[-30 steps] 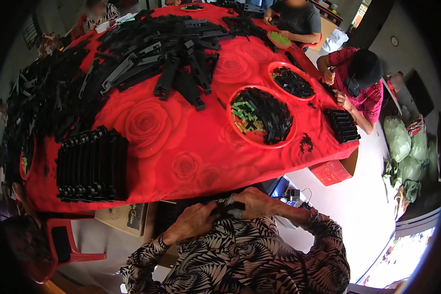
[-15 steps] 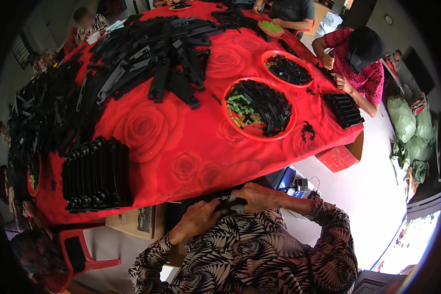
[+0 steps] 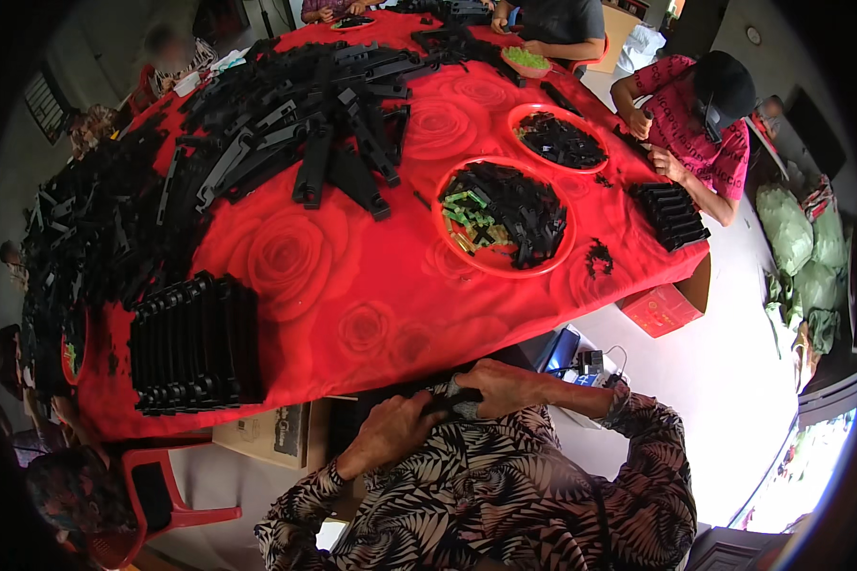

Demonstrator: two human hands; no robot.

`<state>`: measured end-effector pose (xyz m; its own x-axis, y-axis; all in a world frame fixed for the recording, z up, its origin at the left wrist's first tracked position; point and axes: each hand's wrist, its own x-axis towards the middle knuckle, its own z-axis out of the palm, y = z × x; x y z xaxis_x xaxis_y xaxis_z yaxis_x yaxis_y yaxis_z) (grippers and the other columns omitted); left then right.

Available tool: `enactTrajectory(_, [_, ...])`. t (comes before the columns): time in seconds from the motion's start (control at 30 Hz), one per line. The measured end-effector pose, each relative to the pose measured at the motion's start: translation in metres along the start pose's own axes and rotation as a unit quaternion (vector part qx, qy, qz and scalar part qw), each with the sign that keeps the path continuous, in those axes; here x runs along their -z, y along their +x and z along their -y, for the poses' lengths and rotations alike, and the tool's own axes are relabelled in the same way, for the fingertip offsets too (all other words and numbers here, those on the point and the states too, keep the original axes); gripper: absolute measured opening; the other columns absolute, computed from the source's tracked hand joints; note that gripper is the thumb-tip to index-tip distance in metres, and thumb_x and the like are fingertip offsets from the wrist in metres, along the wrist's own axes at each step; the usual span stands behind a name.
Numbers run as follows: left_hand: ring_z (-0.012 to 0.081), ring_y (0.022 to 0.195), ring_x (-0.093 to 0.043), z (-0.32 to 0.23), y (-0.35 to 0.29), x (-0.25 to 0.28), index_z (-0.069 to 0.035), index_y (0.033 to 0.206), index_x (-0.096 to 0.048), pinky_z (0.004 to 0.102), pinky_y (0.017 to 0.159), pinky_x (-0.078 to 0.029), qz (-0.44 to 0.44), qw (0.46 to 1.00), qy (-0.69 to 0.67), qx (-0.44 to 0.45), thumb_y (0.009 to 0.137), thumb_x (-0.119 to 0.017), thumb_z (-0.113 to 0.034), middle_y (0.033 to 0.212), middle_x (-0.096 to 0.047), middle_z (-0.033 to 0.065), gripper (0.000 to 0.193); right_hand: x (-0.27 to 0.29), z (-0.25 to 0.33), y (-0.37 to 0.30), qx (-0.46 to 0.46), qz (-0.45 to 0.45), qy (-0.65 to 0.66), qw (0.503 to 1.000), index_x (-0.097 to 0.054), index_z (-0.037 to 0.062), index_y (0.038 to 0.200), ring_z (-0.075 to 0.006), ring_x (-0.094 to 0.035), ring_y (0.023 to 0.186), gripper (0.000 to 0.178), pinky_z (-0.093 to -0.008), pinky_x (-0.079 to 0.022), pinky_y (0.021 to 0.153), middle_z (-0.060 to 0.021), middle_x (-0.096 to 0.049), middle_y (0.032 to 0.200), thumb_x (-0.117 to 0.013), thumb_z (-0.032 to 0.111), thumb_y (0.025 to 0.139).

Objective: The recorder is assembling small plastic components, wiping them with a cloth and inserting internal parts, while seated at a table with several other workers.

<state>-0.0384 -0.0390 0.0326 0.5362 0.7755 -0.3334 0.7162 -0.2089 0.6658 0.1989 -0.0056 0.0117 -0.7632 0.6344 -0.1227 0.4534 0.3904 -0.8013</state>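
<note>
In front of my body, just past the table's near edge, my left hand is closed around one end of a black plastic part. My right hand grips the other end, thumb bent over it. Something grey and cloth-like shows under the right fingers; I cannot make out what it is. Much of the part is hidden by the hands. On the table to the left stands a neat row of long black plastic parts. A red basin of small black, green and yellowish pieces lies ahead.
A large heap of black plastic strips covers the left and far side of the red tablecloth. A second basin stands farther right, near a person in a pink shirt. Below are a cardboard box and red chair.
The whole view has shifted slightly. Both hands keep their hold on the black plastic part in nearly the same place.
</note>
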Motion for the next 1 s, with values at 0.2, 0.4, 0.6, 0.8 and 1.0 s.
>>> enactTrajectory(0.2, [0.0488,0.084,-0.062,-0.002,0.009,0.004,-0.004,0.112,-0.059,0.0568,0.073,-0.049,0.017,1.000,-0.006,0.006,0.094,-0.058,-0.036,0.083,-0.065,0.0279,0.036,0.011,-0.003,0.005,-0.077,0.075,0.047,0.993,-0.059,-0.0048,0.093,-0.0306,-0.062,0.056,0.025,-0.0426,-0.048,0.053,-0.0202,-0.060,0.064,-0.061,0.002,0.069])
enactTrajectory(0.4, [0.0463,0.082,-0.062,-0.001,0.008,0.001,-0.005,0.105,-0.062,0.0541,0.072,-0.049,-0.012,1.000,-0.011,0.007,0.093,-0.062,-0.032,0.079,-0.065,0.0253,0.029,0.011,0.007,0.004,-0.084,0.064,0.085,0.991,-0.057,-0.0028,0.088,-0.0175,-0.054,0.048,0.019,-0.0352,-0.042,0.046,-0.0132,-0.054,0.056,-0.059,-0.004,0.069])
enactTrajectory(0.6, [0.0480,0.081,-0.064,0.004,0.006,-0.005,-0.004,0.109,-0.061,0.0565,0.070,-0.050,-0.006,1.000,-0.004,0.019,0.093,-0.059,-0.036,0.081,-0.066,0.0276,0.036,0.004,0.003,0.008,-0.124,0.052,0.079,0.988,-0.059,-0.0051,0.088,-0.0292,-0.060,0.053,0.022,-0.0410,-0.046,0.051,-0.0187,-0.058,0.061,-0.062,0.003,0.068])
enactTrajectory(0.8, [0.0464,0.073,-0.065,-0.008,0.003,-0.018,-0.004,0.101,-0.062,0.0558,0.065,-0.051,-0.060,0.997,0.041,0.021,0.091,-0.060,-0.037,0.075,-0.066,0.0248,0.034,0.003,0.003,0.000,-0.112,0.030,0.083,0.990,-0.059,-0.0052,0.088,-0.0300,-0.061,0.056,0.022,-0.0404,-0.046,0.054,-0.0195,-0.060,0.065,-0.061,0.003,0.068])
enactTrajectory(1.0, [0.0464,0.074,-0.064,-0.002,0.012,-0.009,-0.004,0.101,-0.061,0.0558,0.066,-0.051,-0.053,0.998,0.042,0.008,0.090,-0.061,-0.033,0.076,-0.065,0.0261,0.031,-0.010,-0.008,0.002,-0.074,-0.033,0.008,0.997,-0.063,-0.0019,0.094,-0.0404,-0.065,0.074,0.029,-0.0457,-0.051,0.070,-0.0214,-0.066,0.076,-0.064,0.011,0.068])
